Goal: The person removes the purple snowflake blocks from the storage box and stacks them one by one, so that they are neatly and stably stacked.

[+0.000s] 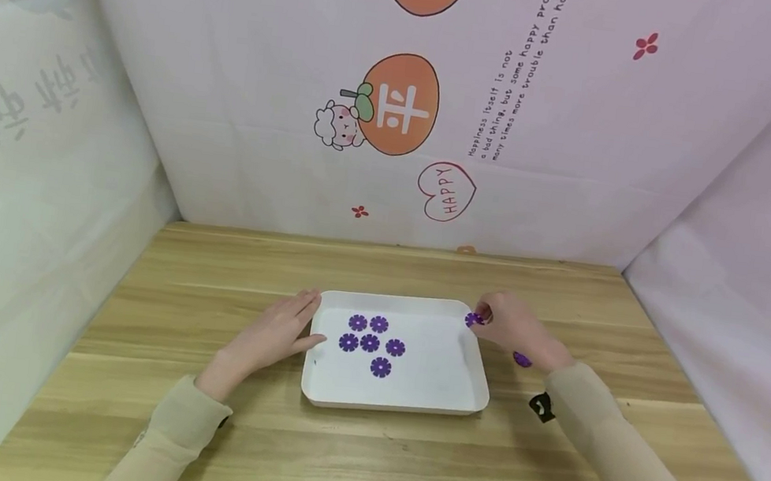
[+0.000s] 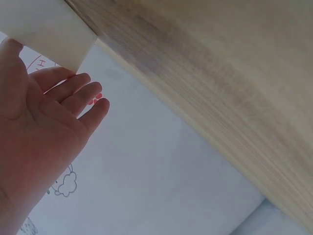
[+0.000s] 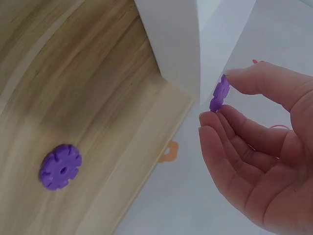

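Inside the white tray (image 1: 436, 357), several purple notched discs (image 1: 380, 367) lie flat toward its left half. My left hand (image 1: 278, 331) rests at the tray's left rim, its fingers extended near the far left corner and its thumb over the edge. In the left wrist view the same hand (image 2: 44, 107) has its fingertips right at the tray's edge. My right hand (image 1: 508, 322) pinches a purple notched disc (image 3: 220, 93) between thumb and fingertips, beside the tray's far right corner. Another purple disc (image 3: 61, 166) is on the table, right of the tray, partly overlapped by my right wrist in the head view.
A wooden table (image 1: 359, 468) carries the tray. Pale printed sheets (image 1: 546, 211) stand behind it and along both sides. A small black thing (image 1: 541, 407) shows near the right sleeve cuff.
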Demonstrator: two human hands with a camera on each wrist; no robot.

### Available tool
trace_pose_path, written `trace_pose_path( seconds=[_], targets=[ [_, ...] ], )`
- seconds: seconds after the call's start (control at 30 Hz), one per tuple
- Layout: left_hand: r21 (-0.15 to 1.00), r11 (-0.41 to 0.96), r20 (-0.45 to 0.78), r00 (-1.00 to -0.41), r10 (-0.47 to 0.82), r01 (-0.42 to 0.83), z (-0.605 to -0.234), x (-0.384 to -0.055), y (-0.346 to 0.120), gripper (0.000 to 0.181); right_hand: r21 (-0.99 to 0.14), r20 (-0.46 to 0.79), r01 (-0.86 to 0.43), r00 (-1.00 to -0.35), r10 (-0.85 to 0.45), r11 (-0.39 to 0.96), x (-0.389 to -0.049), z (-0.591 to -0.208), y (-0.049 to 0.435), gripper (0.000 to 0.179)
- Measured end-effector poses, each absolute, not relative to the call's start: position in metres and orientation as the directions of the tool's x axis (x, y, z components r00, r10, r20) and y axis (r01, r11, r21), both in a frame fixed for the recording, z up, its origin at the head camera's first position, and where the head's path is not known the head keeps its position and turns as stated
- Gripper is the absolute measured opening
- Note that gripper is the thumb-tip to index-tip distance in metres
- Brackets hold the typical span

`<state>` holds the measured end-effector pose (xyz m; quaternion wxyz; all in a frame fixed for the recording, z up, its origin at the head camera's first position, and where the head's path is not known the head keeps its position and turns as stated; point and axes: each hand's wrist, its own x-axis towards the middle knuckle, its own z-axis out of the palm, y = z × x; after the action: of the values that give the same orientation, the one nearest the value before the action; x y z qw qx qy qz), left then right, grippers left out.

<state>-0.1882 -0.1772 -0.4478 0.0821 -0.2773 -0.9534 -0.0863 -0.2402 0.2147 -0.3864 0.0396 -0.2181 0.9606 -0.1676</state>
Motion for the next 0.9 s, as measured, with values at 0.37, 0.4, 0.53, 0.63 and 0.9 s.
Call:
trace_pose_path(
  seconds=[0.37, 0.4, 0.53, 0.63, 0.9],
  targets=[
    [0.112, 0.828, 0.212, -0.827, 0.520, 0.549, -0.448, -0.188, -0.176, 0.072, -0.339, -0.007, -0.374, -0.916, -0.400, 0.863, -0.236, -0.390, 0.240, 0.021],
    [0.112, 0.829, 0.209, -0.829, 0.519, 0.548, -0.448, -0.188, -0.176, 0.072, -0.339, -0.009, -0.371, -0.918, -0.397, 0.865, -0.236, -0.391, 0.242, 0.021],
    [0.119, 0.831, 0.199, -0.833, 0.516, 0.543, -0.448, -0.187, -0.176, 0.072, -0.351, -0.037, -0.342, -0.925, -0.378, 0.872, -0.232, -0.395, 0.250, 0.022],
    [0.125, 0.827, 0.208, -0.829, 0.519, 0.549, -0.448, -0.187, -0.176, 0.072, -0.358, -0.063, -0.307, -0.934, -0.351, 0.882, -0.230, -0.397, 0.254, 0.022],
    [0.090, 0.813, 0.261, -0.802, 0.538, 0.575, -0.450, -0.187, -0.178, 0.071, -0.340, -0.071, -0.290, -0.941, -0.332, 0.895, -0.226, -0.403, 0.267, 0.024]
  ],
)
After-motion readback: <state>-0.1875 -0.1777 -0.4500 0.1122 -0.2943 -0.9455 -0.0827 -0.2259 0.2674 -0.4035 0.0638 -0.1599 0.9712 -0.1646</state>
